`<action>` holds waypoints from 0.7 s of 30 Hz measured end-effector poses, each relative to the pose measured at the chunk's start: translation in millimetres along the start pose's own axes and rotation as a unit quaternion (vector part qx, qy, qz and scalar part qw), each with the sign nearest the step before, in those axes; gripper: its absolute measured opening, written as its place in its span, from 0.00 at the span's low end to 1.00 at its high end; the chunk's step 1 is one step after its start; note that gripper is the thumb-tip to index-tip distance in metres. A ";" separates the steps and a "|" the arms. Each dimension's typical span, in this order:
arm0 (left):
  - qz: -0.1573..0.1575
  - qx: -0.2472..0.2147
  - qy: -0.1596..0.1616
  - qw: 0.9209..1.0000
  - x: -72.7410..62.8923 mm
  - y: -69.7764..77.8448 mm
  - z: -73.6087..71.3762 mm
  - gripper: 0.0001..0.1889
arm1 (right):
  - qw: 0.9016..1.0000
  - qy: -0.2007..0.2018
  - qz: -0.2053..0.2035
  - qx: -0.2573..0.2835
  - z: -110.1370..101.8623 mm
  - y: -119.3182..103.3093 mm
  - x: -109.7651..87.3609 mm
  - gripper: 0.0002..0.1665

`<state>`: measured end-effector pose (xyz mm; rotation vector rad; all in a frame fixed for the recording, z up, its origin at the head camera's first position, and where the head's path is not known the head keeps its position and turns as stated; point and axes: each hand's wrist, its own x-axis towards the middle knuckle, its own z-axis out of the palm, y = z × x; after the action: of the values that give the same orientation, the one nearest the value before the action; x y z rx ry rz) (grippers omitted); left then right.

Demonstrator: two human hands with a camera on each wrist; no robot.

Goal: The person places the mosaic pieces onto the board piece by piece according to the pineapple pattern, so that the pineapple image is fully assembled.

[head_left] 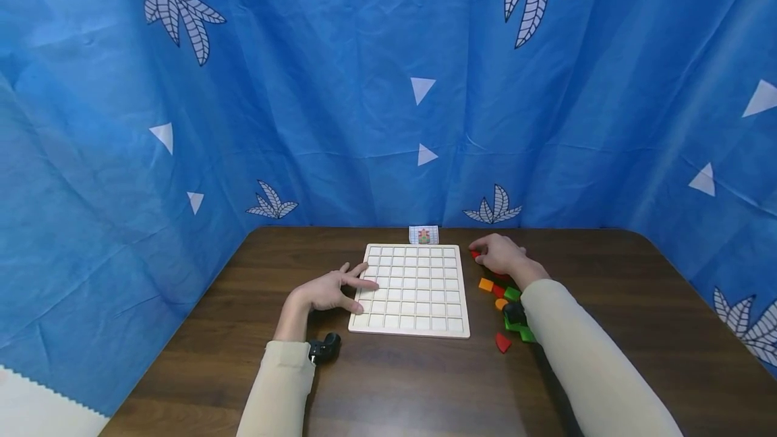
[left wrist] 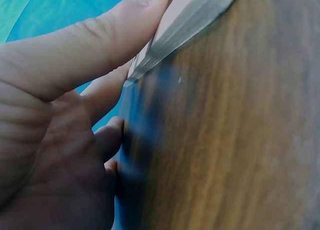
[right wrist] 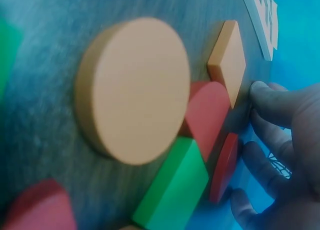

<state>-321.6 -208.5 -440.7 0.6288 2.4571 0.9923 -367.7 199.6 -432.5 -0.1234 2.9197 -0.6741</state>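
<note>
Along the left edge of a white gridded board [head_left: 413, 288] rests my left hand [head_left: 330, 290], fingers spread and its thumb near the lower left corner. In the left wrist view the thumb [left wrist: 90, 52] lies against the side of the board [left wrist: 185, 32]. Beyond the board's right side, my right hand [head_left: 500, 255] reaches down at a small red piece [head_left: 475, 255] between index finger and thumb; I cannot tell whether they pinch it. The right wrist view hides that piece behind the thumb [right wrist: 272, 102]. Close by lie a red piece [right wrist: 225, 167] and an orange square [right wrist: 232, 65].
Right of the board are an orange disc [right wrist: 142, 92], a red rounded piece [right wrist: 207, 115], a green block [right wrist: 175, 185] and a red wedge [head_left: 502, 342]. More green pieces [head_left: 527, 334] lie partly under the right forearm. A small picture card [head_left: 423, 235] stands behind the board.
</note>
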 end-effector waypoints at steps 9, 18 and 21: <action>-0.003 -0.002 0.000 1.000 -2.3 -0.9 1.7 0.28 | 1.000 -0.006 0.004 0.002 2.9 -3.4 -2.0 0.19; -0.004 0.004 0.003 1.000 -1.5 -1.0 1.6 0.28 | 0.999 0.010 -0.025 0.022 5.5 -1.5 -2.4 0.16; -0.004 0.004 0.003 1.000 -0.3 -0.1 0.9 0.28 | 0.999 0.009 -0.033 0.028 5.4 -2.3 -0.6 0.15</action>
<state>-320.9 -208.3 -441.3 0.6185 2.4677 0.9844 -366.1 195.3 -436.2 -0.2100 2.9219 -0.7709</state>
